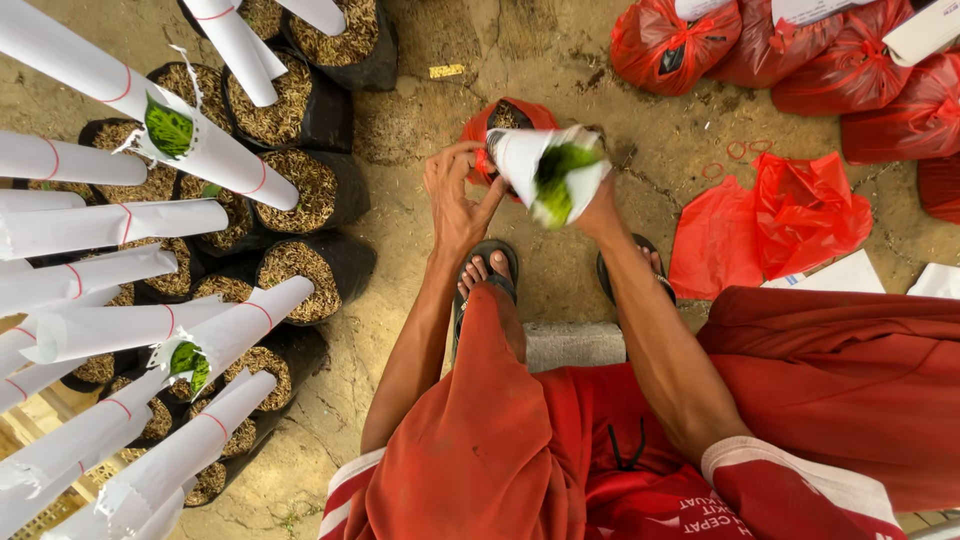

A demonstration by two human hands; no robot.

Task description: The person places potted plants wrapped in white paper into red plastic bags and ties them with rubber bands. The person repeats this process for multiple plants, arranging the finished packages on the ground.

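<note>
Scene lit by soft, even daylight; shadows are faint and no glare is seen. Motion blur is shown on the paper cone [548,172]; edges are bent by wide-angle distortion.

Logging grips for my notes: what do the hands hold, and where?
Both hands, left and right, grip the base of a white paper cone, by the red bag.
</note>
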